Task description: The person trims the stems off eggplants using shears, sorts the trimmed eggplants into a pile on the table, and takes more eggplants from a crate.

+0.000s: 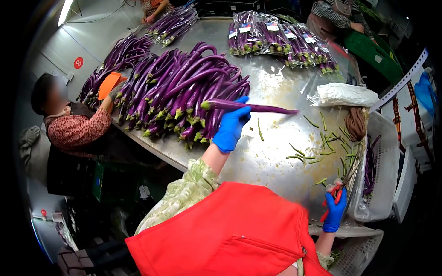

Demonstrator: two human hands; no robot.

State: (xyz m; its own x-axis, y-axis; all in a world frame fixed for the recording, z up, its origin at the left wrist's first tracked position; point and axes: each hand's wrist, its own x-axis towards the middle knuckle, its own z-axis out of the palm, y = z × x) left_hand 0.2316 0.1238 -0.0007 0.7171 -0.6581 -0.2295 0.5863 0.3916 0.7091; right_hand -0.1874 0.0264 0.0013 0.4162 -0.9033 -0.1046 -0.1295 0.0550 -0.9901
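Note:
My left hand (231, 129), in a blue glove, is closed around one long purple eggplant (269, 109). It holds the eggplant level above the metal table, green stem end to the left and thin tip to the right. Just left of that hand lies a big heap of eggplants (184, 89), most stem ends toward the near edge. At the table's right edge my right hand (334, 214), also blue-gloved, grips red-handled scissors (338, 193). Their blades seem to point up and away, partly lost against the table edge. Cut green stems (328, 138) lie scattered beyond this hand.
Bagged eggplants (276, 34) lie across the metal table (271, 156). A white plastic bundle (347, 95) and a brown cloth (357, 124) sit at the right edge. Beside it stands a white crate (384, 156) with eggplants. A co-worker (76, 122) works at left; others stand across the table.

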